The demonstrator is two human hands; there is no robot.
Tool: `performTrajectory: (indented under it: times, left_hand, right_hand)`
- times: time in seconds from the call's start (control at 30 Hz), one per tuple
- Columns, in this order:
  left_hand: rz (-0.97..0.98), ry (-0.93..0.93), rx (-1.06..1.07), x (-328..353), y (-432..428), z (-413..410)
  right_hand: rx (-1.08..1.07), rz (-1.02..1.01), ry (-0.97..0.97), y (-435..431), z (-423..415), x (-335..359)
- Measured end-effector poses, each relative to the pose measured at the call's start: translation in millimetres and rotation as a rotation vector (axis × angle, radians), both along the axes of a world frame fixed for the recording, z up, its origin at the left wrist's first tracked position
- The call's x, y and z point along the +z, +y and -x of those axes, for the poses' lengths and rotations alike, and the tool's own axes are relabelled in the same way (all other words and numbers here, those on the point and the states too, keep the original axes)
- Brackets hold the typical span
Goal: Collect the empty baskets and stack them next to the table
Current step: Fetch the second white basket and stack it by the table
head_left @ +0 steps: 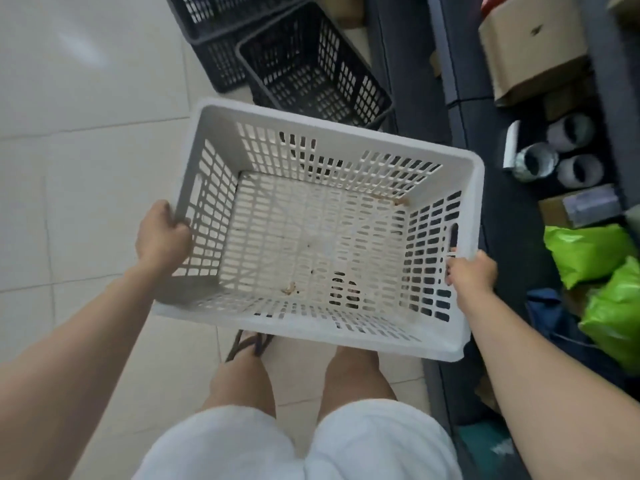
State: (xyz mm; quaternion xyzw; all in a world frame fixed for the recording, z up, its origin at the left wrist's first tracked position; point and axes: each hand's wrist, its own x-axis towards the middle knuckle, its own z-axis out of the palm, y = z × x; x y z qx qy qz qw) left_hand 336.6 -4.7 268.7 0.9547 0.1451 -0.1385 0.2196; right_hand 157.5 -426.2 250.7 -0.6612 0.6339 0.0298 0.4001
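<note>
Head-camera view, nearest first: a person's bare legs in pale white shorts stand on a floor of large cream tiles, with one dark strapped sandal showing just under the near rim of the basket.

Both bare forearms reach forward to a white rectangular plastic basket with slotted lattice walls and floor, held in the air above the knees and tilted a little, its right end lower in the picture. The left hand is clamped on the left short wall, fingers curled over the rim and pressed together against the lattice inside. The right hand grips the right short wall just below the handle slot, fingers hooked through to the inside, thumb on the outer face. Nothing lies in the basket except a few small brownish scraps on its floor.

To the right, a dark shelving unit runs from near to far. On it lie two bright green plastic bags nearest, then rolls with white and metallic wrapping, then brown cardboard boxes farthest.

Beyond the white basket, on the floor beside the shelving, stands a black plastic lattice basket, open side up and empty. Just left and farther, touching it, more black lattice baskets sit nested one inside another, cut off by the top edge.
</note>
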Motion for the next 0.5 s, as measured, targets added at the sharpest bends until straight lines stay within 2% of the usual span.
performTrajectory:
  times: [0.23, 0.5]
  left_hand:
    - [0.122, -0.032, -0.247, 46.6, 15.4, -15.5]
    - [0.164, -0.049, -0.683, 117.0, -46.2, 33.7]
  right_hand:
    - [-0.181, 0.131, -0.052, 64.0, 84.8, 59.6]
    - [-0.680, 0.136, -0.150, 150.0, 274.9, 89.8]
